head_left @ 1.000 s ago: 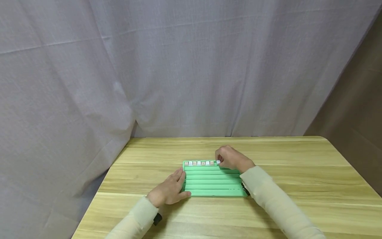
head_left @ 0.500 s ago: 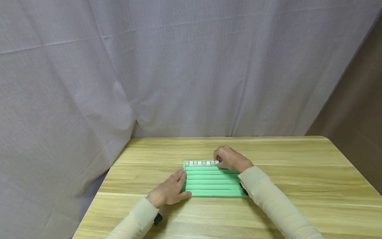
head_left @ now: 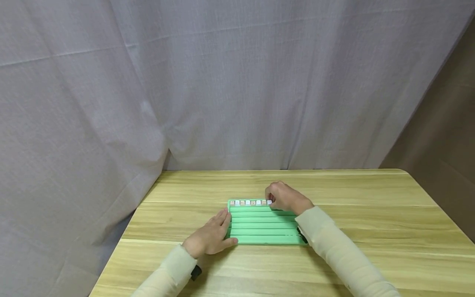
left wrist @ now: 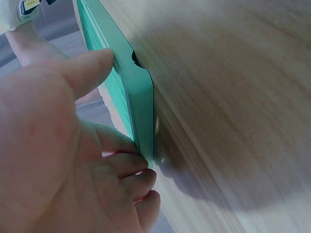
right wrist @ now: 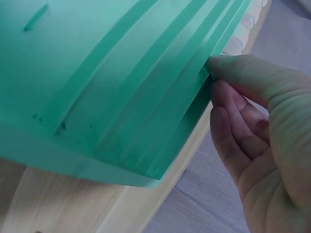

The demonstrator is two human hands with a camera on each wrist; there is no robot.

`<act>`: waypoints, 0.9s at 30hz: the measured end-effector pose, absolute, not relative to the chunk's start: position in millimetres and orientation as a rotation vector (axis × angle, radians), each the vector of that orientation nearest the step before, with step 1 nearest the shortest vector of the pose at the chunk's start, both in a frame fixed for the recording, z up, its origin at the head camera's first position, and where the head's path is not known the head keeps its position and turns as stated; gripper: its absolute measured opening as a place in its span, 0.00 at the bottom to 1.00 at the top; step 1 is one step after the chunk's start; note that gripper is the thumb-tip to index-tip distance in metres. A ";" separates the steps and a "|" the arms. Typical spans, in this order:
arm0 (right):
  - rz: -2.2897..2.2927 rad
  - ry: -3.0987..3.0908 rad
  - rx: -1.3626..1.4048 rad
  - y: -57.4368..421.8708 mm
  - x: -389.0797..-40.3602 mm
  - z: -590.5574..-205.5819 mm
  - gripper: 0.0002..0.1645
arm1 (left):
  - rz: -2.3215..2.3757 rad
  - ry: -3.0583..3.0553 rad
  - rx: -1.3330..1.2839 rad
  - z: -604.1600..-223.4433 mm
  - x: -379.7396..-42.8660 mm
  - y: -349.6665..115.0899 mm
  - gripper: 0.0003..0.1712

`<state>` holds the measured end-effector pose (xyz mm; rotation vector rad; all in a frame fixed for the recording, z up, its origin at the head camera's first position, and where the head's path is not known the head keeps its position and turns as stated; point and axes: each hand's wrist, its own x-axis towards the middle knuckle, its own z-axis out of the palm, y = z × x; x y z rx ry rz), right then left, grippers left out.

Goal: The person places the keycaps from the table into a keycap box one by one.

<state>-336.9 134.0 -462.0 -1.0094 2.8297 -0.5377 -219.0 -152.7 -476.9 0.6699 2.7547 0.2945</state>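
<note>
A green ridged board (head_left: 263,226) lies on the table, its parallel grooves running left to right. Along its far groove stands a row of small white and beige tiles (head_left: 248,203), several with tiny marks too small to read. My left hand (head_left: 211,234) rests at the board's left side, fingers fairly straight, thumb on the near corner; the left wrist view shows fingertips touching the edge. At the right end of the row, my right hand (head_left: 285,197) pinches a white tile (head_left: 269,202). In the right wrist view, thumb and fingers meet at the far rim, hiding that tile.
The wood-grain table (head_left: 371,214) extends around the board on all sides. A grey curtain (head_left: 237,90) hangs behind its far edge and down the left. Dark straps with small devices (head_left: 196,272) sit under the sleeves.
My right hand has moved slightly left with the white tile, closing the gap to the row; the tile now sits beside the last beige one. My left hand has stayed in place.
</note>
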 end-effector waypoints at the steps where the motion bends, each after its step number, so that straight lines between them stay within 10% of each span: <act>1: -0.534 2.827 -1.011 134.2 -336.9 -461.8 0.09 | 0.295 2.755 0.669 -476.8 -219.0 -152.7 0.53; 27: -0.479 2.855 -0.985 132.8 -334.7 -459.6 0.08 | 0.299 2.739 0.668 -475.9 -219.4 -152.5 0.53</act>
